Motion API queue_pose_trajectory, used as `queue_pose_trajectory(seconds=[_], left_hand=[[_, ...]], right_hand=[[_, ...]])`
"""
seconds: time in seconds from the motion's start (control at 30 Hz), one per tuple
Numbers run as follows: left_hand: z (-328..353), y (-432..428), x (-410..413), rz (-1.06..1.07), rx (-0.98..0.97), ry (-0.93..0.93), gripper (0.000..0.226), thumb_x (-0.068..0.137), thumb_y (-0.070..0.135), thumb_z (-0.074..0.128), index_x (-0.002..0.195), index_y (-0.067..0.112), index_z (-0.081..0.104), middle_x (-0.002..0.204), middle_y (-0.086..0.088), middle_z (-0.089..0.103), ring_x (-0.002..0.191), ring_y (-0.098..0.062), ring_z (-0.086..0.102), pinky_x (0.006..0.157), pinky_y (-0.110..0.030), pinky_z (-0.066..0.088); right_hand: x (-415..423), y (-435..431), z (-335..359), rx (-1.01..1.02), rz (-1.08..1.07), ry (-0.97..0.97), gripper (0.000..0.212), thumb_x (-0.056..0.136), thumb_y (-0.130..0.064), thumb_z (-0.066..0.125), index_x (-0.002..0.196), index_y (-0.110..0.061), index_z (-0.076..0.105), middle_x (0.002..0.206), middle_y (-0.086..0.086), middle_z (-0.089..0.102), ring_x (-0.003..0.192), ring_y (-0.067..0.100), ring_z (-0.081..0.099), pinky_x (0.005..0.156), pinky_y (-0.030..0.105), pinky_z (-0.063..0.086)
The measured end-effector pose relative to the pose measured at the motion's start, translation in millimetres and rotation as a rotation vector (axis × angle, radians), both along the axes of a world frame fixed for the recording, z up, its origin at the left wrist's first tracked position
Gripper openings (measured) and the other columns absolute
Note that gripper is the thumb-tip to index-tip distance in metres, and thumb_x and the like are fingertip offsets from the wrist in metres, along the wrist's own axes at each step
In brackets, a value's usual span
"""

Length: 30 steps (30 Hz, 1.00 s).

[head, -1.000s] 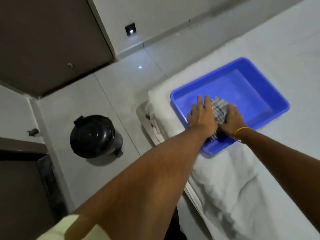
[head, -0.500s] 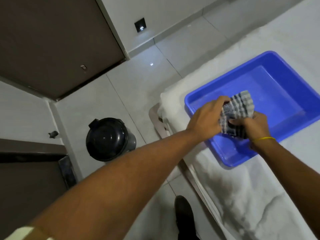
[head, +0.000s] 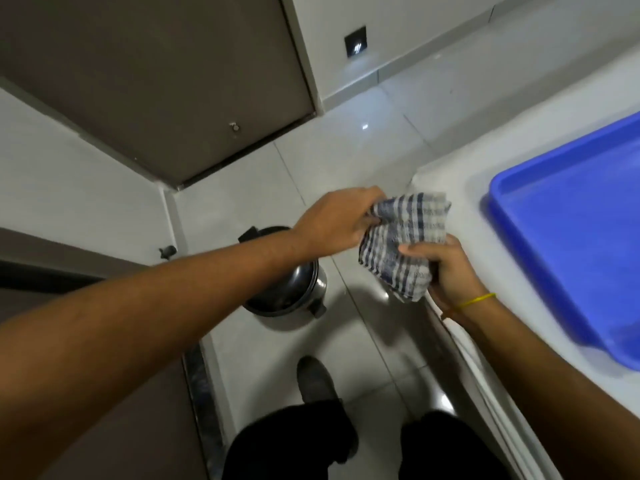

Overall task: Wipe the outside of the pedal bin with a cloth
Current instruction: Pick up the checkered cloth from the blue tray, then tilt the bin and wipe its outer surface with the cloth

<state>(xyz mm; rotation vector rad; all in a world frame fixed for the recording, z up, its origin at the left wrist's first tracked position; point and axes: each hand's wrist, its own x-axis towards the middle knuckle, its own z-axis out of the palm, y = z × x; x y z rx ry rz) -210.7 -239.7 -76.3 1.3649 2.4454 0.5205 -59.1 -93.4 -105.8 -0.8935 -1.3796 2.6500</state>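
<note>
Nearest to me, my legs in dark trousers stand on the pale tiled floor [head: 346,174], and one shoe [head: 317,379] points forward between my arms. Both forearms reach out ahead of me. My right hand [head: 450,271] wears a thin yellow band [head: 474,301] at the wrist and is closed around the lower part of the checked cloth [head: 405,240], thumb pressed on top of the fabric. My left hand [head: 341,221] pinches the cloth's upper left edge between its fingertips, so the cloth is held bunched in the air between the two hands, above the floor and just off the corner of the white bed [head: 519,150] to my right. On that bed, well to the right of my hands, lies the blue tray [head: 571,244], its rim cut off by the edge of the view. Below my left wrist and partly hidden by it stands the pedal bin [head: 294,289], a round dark bin with a shiny side, on the floor near the wall; the cloth is well apart from it. Farther off is a brown door [head: 156,81], closed, and beyond it a small lit square [head: 355,46] low on the white wall.
</note>
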Motion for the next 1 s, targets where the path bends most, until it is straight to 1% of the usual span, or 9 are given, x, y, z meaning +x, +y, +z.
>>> queue_pose_trajectory(seconds=[0.13, 0.2, 0.27, 0.43, 0.6, 0.73, 0.8, 0.9, 1.0], left_hand=[[-128.8, -57.0, -41.5, -0.072, -0.268, 0.093, 0.033, 0.106, 0.034, 0.062, 0.134, 0.017, 0.058, 0.119, -0.005, 0.075, 0.107, -0.029, 0.07, 0.088, -0.044, 0.055], [-181.6, -80.8, -55.3, -0.204, -0.382, 0.137, 0.033, 0.103, 0.016, 0.062, 0.136, 0.014, 0.062, 0.124, -0.007, 0.076, 0.114, -0.032, 0.07, 0.092, -0.046, 0.057], [-237.7, -100.8, -69.1, -0.366, -0.414, 0.245, 0.024, 0.098, 0.012, 0.062, 0.12, 0.011, 0.072, 0.111, -0.01, 0.079, 0.105, -0.036, 0.074, 0.087, -0.046, 0.06], [-328.5, -129.7, -86.4, -0.674, -0.281, 0.418, 0.04, 0.107, 0.037, 0.048, 0.081, 0.014, 0.07, 0.082, -0.005, 0.07, 0.078, -0.033, 0.066, 0.08, -0.04, 0.052], [-332.0, -124.4, -96.1, -0.669, -0.143, 0.262, 0.037, 0.105, 0.023, 0.043, 0.076, 0.008, 0.06, 0.081, -0.012, 0.061, 0.075, -0.033, 0.057, 0.073, -0.042, 0.05], [-310.5, -140.8, -112.9, -0.647, -0.05, 0.186, 0.026, 0.104, 0.013, 0.051, 0.08, 0.008, 0.058, 0.087, -0.015, 0.057, 0.081, -0.034, 0.052, 0.079, -0.044, 0.046], [-295.6, -157.0, -118.4, -0.617, -0.008, 0.17, 0.027, 0.105, 0.013, 0.05, 0.081, 0.006, 0.061, 0.086, -0.015, 0.057, 0.081, -0.034, 0.051, 0.086, -0.042, 0.047], [-287.5, -187.6, -124.7, -0.531, 0.041, 0.177, 0.03, 0.104, 0.015, 0.05, 0.082, 0.003, 0.067, 0.084, -0.015, 0.059, 0.081, -0.034, 0.054, 0.094, -0.039, 0.047], [-288.3, -215.2, -121.2, -0.466, 0.06, 0.184, 0.032, 0.102, 0.017, 0.05, 0.084, 0.003, 0.072, 0.087, -0.014, 0.063, 0.083, -0.035, 0.061, 0.089, -0.046, 0.053]], right_hand=[[-22.9, -37.6, -109.2, -0.175, -0.082, -0.046, 0.027, 0.078, 0.005, 0.061, 0.095, -0.001, 0.082, 0.116, 0.029, 0.078, 0.122, 0.052, 0.067, 0.111, 0.068, 0.051], [-28.0, -46.8, -148.8, -0.297, -0.112, -0.091, 0.038, 0.092, 0.006, 0.049, 0.114, 0.001, 0.079, 0.136, 0.032, 0.071, 0.135, 0.053, 0.061, 0.116, 0.073, 0.044], [-35.0, -53.1, -200.2, -0.36, -0.131, -0.105, 0.047, 0.097, 0.006, 0.043, 0.138, 0.005, 0.066, 0.15, 0.031, 0.061, 0.141, 0.052, 0.057, 0.119, 0.074, 0.04], [-42.8, -78.7, -296.2, -0.37, -0.146, -0.111, 0.068, 0.079, -0.005, 0.063, 0.146, 0.002, 0.06, 0.154, 0.029, 0.058, 0.141, 0.049, 0.058, 0.121, 0.074, 0.038], [-52.0, -103.0, -350.3, -0.392, -0.152, -0.146, 0.044, 0.104, -0.006, 0.054, 0.147, 0.003, 0.059, 0.152, 0.032, 0.059, 0.131, 0.044, 0.064, 0.118, 0.065, 0.046], [-79.2, -122.4, -374.0, -0.159, -0.116, -0.17, 0.048, 0.104, -0.023, 0.065, 0.147, -0.005, 0.057, 0.109, 0.026, 0.073, 0.077, 0.029, 0.078, 0.067, 0.039, 0.064], [-100.7, -133.4, -381.3, 0.007, -0.032, -0.171, 0.068, 0.093, -0.039, 0.078, 0.149, -0.007, 0.056, 0.123, 0.02, 0.074, 0.101, 0.034, 0.076, 0.086, 0.045, 0.066], [-144.4, -146.3, -389.9, 0.178, 0.047, -0.151, 0.036, 0.107, -0.015, 0.064, 0.143, -0.011, 0.059, 0.126, 0.007, 0.073, 0.11, 0.022, 0.073, 0.087, 0.018, 0.064], [-179.3, -154.9, -397.9, 0.295, 0.112, -0.143, 0.03, 0.103, -0.025, 0.066, 0.132, -0.022, 0.069, 0.12, -0.005, 0.079, 0.112, 0.016, 0.075, 0.102, 0.032, 0.061]])
